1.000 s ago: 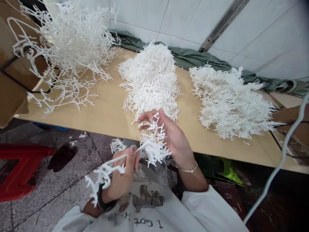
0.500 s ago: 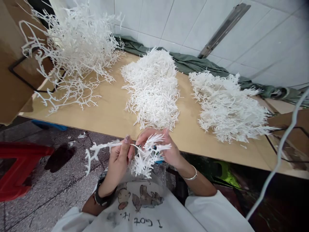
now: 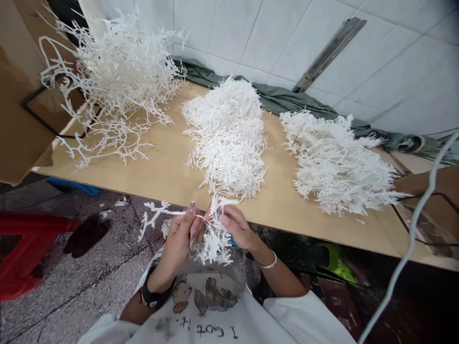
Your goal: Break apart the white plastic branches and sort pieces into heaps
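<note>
White branched stem [image 3: 152, 217]: the left hand [image 3: 179, 231] pinches it between thumb and fingers, near the tan table's [image 3: 168, 167] near edge. The right hand [image 3: 239, 230] curls around white tufts [image 3: 215, 246]; I cannot tell whether its fingertips press together. Farther lie the left pile [image 3: 124, 71], middle pile [image 3: 229, 138] and right pile [image 3: 340, 162], then green cloth [image 3: 281, 94].

head-worn view — looks forward and down over the table [image 3: 168, 155]
</note>
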A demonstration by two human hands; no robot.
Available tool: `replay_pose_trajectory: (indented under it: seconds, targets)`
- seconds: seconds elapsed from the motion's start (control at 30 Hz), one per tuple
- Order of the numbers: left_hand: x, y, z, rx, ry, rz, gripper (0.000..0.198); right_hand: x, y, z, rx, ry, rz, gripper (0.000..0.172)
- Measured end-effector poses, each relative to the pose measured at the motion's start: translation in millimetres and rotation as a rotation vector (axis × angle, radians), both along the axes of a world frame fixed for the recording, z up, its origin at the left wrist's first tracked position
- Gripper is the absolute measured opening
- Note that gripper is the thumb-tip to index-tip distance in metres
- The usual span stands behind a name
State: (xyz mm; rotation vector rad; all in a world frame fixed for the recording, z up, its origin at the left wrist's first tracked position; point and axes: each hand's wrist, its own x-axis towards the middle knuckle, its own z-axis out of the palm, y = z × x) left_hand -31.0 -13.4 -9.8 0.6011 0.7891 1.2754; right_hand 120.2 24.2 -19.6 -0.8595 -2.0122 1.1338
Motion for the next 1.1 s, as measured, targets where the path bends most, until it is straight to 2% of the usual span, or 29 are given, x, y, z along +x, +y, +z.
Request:
replay_pose_trajectory:
  seconds: [0.1,0.2,0.3,0.43,0.5,0.6,0.8,0.87,1.0,1.1]
  targets:
    - [0.0,0.1,-3.2,-0.007,-0.042,-0.037,0.063,-5.4,2.4,2.8,-0.017,0.077,-0.058,0.047]
    - [0.1,-4.9,-8.1,0.019,-0.031,-0.041,0.063,-6.3,4.4,5.8,0.000,0.105,-0.164,0.047]
    - [1.3,-12.5,-13.1,0.029,-0.009,-0.071,0.063,-1.9,5.8,6.4,0.012,0.108,-0.227,0.050]
    - [2.5,-17.1,-14.9,0.006,-0.038,-0.079,0.062,2.8,7.6,6.0,-0.001,0.156,-0.289,0.067]
    - [2.3,-16.8,-13.9,0.000,-0.059,-0.078,0.063,3.3,8.4,6.0,-0.045,0.198,-0.313,0.072]
    - [2.0,-17.2,-13.3,-0.005,-0.069,-0.092,0.064,4.3,9.1,8.7,-0.158,0.276,-0.335,0.070]
    - [7.6,-32.3,-19.8,0.025,-0.019,-0.215,0.062,14.2,5.1,28.5,-0.386,0.529,-0.406,0.065]
    - [9.9,-39.0,-19.4,0.047,0.001,-0.249,0.062,18.1,1.0,36.0,-0.376,0.646,-0.469,0.062]
    - [12.4,-46.9,-13.6,0.085,0.033,-0.262,0.063,21.3,-5.2,49.0,-0.234,0.726,-0.570,0.059]
    - [14.8,-47.9,-10.4,0.109,0.059,-0.277,0.063,19.6,-4.1,59.9,-0.254,0.757,-0.599,0.061]
